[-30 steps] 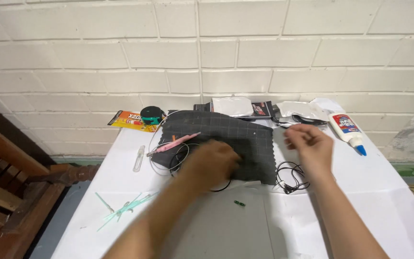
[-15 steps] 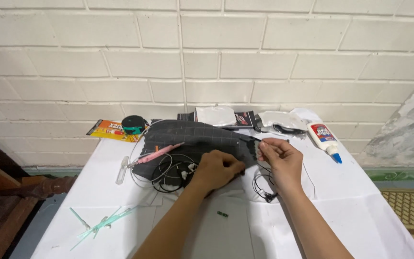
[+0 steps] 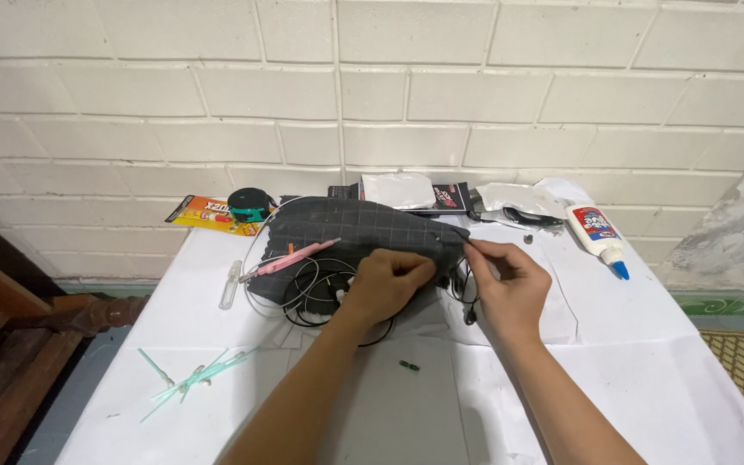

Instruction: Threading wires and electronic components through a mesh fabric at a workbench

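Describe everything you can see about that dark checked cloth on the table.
The dark checked cloth is charcoal grey with a thin, pale grid pattern and looks like soft woven fabric. It lies rumpled and partly folded on the white-covered table, near the brick wall. The left hand presses on its near edge, while the right hand pinches its right corner. A pink tool rests on its left part, and thin wires coil by its front edge.

Single head view, angled down, close over table (image 3: 647, 344)
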